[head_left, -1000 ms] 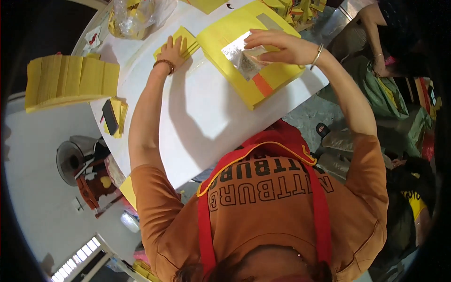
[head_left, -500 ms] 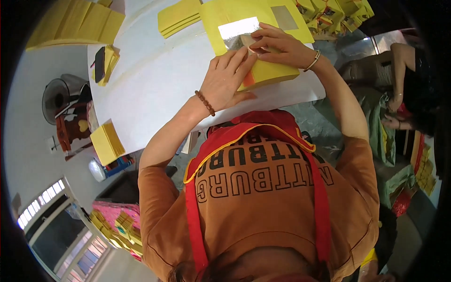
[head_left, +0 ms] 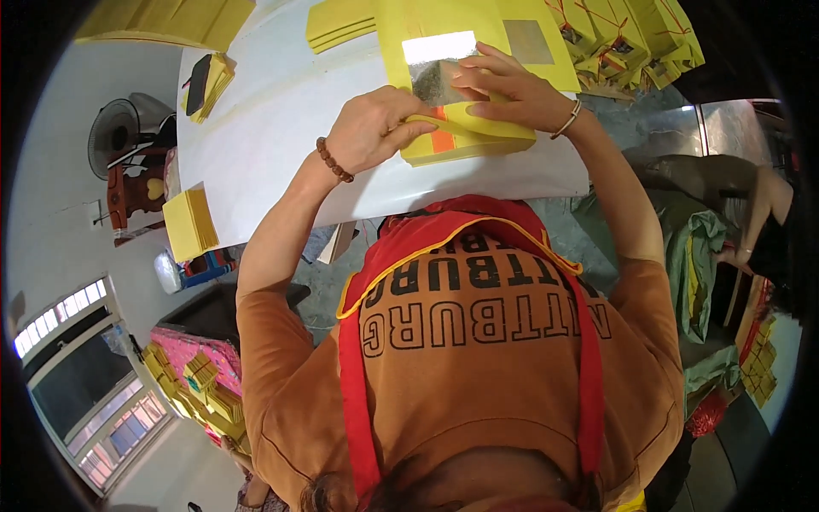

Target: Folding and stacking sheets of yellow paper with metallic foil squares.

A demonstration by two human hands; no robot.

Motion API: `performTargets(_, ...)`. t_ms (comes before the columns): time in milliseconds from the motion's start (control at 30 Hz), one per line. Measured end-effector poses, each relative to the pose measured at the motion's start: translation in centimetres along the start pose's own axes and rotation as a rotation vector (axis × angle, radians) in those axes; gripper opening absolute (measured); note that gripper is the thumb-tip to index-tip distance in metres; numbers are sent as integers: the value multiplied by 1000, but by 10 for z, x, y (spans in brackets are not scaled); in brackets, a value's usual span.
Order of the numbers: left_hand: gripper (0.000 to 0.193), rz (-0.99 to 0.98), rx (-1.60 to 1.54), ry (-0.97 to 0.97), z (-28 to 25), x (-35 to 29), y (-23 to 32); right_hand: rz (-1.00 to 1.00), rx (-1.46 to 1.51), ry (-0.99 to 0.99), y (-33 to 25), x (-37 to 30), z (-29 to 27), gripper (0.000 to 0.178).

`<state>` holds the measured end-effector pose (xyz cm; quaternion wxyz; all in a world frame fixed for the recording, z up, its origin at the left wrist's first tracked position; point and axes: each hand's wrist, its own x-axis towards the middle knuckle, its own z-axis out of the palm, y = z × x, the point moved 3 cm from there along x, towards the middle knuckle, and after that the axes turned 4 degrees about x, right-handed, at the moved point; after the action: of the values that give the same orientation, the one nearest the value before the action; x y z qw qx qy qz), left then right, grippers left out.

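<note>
At the table's near edge lies a thick stack of yellow card sheets point(head_left: 495, 154) with an orange strip point(head_left: 443, 142) down its front. My left hand point(head_left: 371, 128) pinches the left edge of the top yellow sheet between thumb and fingers, and that edge is bent up a little. My right hand point(head_left: 520, 96) lies over the sheet's right part, its fingers stretched out and touching a shiny clear window point(head_left: 431, 81). Beyond it spreads a flat yellow sheet with a grey rectangle point(head_left: 529, 41). My right fingertips partly cover the window.
On the white table point(head_left: 273, 128) are yellow stacks point(head_left: 341, 24) at the back, a dark phone point(head_left: 198, 84) on yellow pieces, and a yellow bundle point(head_left: 189, 224) at the left edge. Yellow bags with red cords point(head_left: 623, 43) stand back right. Another person's arm point(head_left: 759, 209) shows at right.
My left hand has drawn back left from the window and now grips the sheet's edge, which has lifted. My right hand stays near the window. The whole view has shifted slightly.
</note>
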<state>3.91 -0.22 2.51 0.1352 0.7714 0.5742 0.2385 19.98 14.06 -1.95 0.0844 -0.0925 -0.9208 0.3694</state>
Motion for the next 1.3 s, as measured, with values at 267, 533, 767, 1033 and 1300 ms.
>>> performTargets(267, 18, -141, -147, -21, 0, -2, -5, -16, -30, -87, 7, 4, 1, 40)
performTargets(533, 19, -316, -235, -111, -4, -2, -12, 27, 425, -134, 14, 3, -9, 26)
performTargets(767, 20, -353, -317, -185, -3, -1, -19, -40, 459, -86, 2, 4, -15, 39)
performTargets(1033, 20, -344, -375, -183, -4, -2, -21, -82, 385, -63, 4, 4, -15, 47)
performTargets(1300, 19, -277, -399, -222, -6, 1, -21, -9, 443, -23, 8, 3, -12, 51)
